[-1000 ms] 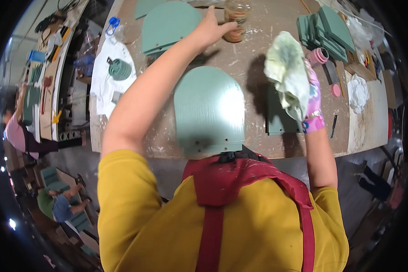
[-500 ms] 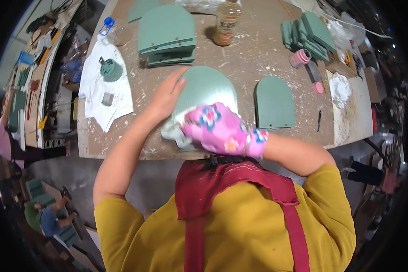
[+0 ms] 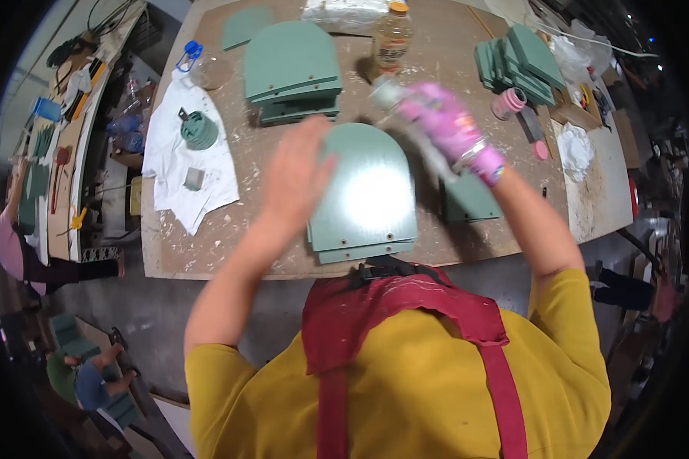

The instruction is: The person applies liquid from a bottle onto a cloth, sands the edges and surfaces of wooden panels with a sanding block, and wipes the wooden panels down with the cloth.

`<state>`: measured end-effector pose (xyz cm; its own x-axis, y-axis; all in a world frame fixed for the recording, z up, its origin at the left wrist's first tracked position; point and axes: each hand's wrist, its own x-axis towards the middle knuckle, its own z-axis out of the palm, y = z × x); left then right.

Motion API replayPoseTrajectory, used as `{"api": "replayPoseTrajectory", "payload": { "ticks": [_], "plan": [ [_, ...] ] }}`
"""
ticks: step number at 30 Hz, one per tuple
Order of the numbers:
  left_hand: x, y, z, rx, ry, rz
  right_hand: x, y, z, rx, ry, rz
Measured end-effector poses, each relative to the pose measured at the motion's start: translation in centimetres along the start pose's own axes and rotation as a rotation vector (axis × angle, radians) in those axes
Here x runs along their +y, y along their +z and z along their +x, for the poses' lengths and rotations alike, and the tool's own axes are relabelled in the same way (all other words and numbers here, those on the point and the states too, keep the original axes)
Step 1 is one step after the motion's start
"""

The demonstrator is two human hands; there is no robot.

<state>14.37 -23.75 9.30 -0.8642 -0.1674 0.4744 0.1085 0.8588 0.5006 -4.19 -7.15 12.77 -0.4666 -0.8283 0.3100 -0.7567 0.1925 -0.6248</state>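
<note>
Both hands hang above the bench, blurred. The left hand (image 3: 295, 177) is bare, fingers spread loosely and holding nothing, hovering over the left edge of the arched green panel (image 3: 367, 195). The right hand (image 3: 452, 130), in a pink patterned glove, is raised over the panel's upper right corner and closed around a pale, streaky thing (image 3: 394, 98), perhaps a rag; the blur hides what it is.

That panel lies flat at the near edge of the workbench (image 3: 199, 260), topping a short stack of like pieces. It has a rounded top, a square bottom with small holes near the lower corners, and a smooth painted face that throws back a bright glare.

In my judgement, the top panel could slide off its stack and over the near edge if knocked, since neither hand pins it down. The painted face might also pick up grit from the dusty, paint-flecked board.

Further off, a smaller green piece (image 3: 471, 200) lies to the right. A white cloth (image 3: 187, 161) to the left carries a green lump (image 3: 199, 130). Beyond stand another panel stack (image 3: 291, 69), an amber bottle (image 3: 392, 42), slanted green pieces (image 3: 517, 65) and a pink tape roll (image 3: 509, 102).
</note>
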Motion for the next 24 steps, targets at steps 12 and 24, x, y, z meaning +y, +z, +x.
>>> {"api": "replayPoseTrajectory", "payload": {
  "ticks": [12,24],
  "plan": [
    [8.1,5.4,-3.2,-0.407,0.281,0.113,-2.8,7.0,4.5,-0.326,-0.393,-0.113],
    [7.5,7.0,-4.8,-0.471,-0.05,-0.26,-6.5,9.2,0.5,-0.561,-0.68,-0.102]
  ]
}}
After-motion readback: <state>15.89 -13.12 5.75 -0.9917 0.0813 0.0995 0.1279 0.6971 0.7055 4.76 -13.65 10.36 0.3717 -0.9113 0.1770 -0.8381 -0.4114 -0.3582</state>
